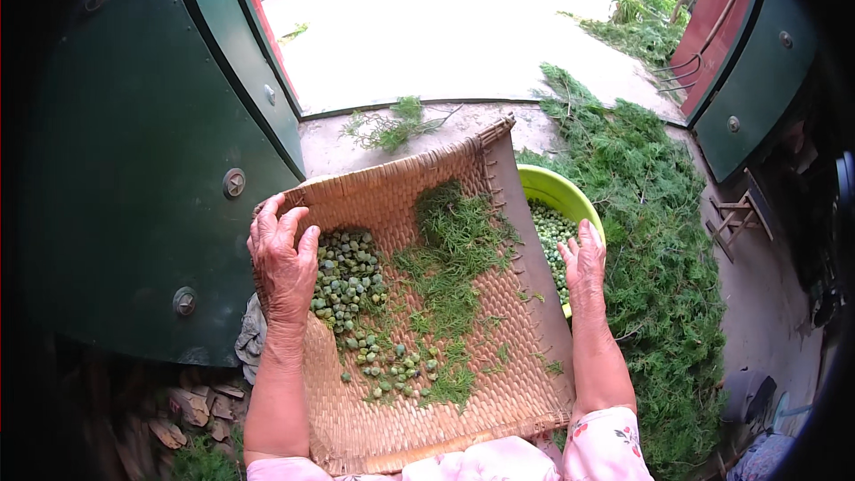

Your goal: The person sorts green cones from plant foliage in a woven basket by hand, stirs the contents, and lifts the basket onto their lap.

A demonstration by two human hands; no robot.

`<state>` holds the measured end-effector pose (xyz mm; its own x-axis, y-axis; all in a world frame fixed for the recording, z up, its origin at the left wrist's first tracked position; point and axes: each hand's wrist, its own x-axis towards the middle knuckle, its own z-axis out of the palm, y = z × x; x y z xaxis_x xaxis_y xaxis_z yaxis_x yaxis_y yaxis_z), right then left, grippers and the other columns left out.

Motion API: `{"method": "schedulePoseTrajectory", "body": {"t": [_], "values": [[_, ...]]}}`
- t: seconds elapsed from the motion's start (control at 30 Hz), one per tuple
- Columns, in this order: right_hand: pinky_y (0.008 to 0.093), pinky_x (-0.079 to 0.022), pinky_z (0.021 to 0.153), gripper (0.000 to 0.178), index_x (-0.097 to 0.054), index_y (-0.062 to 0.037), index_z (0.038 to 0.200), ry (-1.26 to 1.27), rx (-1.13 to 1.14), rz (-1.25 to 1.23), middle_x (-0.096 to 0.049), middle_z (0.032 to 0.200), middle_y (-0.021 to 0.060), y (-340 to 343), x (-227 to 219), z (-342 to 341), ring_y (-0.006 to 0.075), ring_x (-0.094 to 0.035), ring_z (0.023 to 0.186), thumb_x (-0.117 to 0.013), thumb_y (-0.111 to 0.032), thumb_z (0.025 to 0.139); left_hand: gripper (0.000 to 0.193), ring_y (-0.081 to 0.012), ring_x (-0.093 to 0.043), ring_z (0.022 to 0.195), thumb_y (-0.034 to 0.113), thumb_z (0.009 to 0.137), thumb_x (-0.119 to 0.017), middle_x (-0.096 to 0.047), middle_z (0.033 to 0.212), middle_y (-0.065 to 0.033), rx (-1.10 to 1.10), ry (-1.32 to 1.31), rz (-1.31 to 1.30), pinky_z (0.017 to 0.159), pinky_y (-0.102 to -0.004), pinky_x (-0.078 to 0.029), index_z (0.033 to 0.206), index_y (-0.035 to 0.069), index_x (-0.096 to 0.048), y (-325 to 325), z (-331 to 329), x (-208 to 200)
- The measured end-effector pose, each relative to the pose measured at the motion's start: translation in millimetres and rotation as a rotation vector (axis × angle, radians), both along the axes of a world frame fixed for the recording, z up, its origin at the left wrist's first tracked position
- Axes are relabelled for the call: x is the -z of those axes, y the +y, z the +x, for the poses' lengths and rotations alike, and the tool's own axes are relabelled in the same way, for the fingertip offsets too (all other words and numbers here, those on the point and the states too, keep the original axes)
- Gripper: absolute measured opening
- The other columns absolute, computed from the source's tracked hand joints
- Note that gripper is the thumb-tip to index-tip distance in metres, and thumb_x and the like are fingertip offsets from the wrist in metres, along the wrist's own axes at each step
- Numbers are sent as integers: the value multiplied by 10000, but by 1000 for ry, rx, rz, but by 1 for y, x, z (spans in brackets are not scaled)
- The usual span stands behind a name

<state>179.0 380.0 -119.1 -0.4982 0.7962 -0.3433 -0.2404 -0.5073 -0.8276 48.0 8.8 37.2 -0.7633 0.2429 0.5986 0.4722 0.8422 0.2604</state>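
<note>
A woven winnowing basket (347, 428) lies tilted in front of me, its near edge against my body. My left hand (283, 254) is closed over its far left rim. Round green cone-like seed pods (346, 281) are heaped beside that hand, with several scattered nearer me. Green needle-leaf bits (450, 254) lie to their right. My right hand (583, 258) is outside the basket's dark right edge strip (539, 285), fingers stretched out over the rim of a yellow-green basin (570, 191). Smaller pale green pods (550, 236) are in the basin, partly hidden by the basket.
Cut evergreen branches (655, 303) cover the floor on the right, and a loose sprig (396, 127) lies by the threshold. Dark green doors (151, 151) stand at both sides. A small wooden stool (741, 216) is far right; wood pieces (191, 405) lie lower left.
</note>
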Motion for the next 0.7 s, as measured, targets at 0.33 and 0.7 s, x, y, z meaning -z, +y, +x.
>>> {"method": "schedulePoseTrajectory", "body": {"t": [0.33, 0.7], "values": [[278, -430, 751, 287, -639, -15, 1037, -314, -409, 558, -618, 910, 9, -41, -14, -3, 100, -515, 814, -578, -274, 930, 279, -292, -489, 1199, 103, 716, -714, -532, 1261, -131, 128, -196, 168, 1012, -386, -390, 983, 44, -657, -22, -8, -10], [257, -422, 615, 270, -648, -6, 951, -228, -199, 520, -591, 770, -14, -29, 0, 30, 77, -488, 667, -524, -246, 960, 595, -170, -522, 1134, 134, 798, -700, -533, 1245, -99, 224, -882, 816, 968, -308, -422, 1310, -18, -438, -89, 68, 14]]}}
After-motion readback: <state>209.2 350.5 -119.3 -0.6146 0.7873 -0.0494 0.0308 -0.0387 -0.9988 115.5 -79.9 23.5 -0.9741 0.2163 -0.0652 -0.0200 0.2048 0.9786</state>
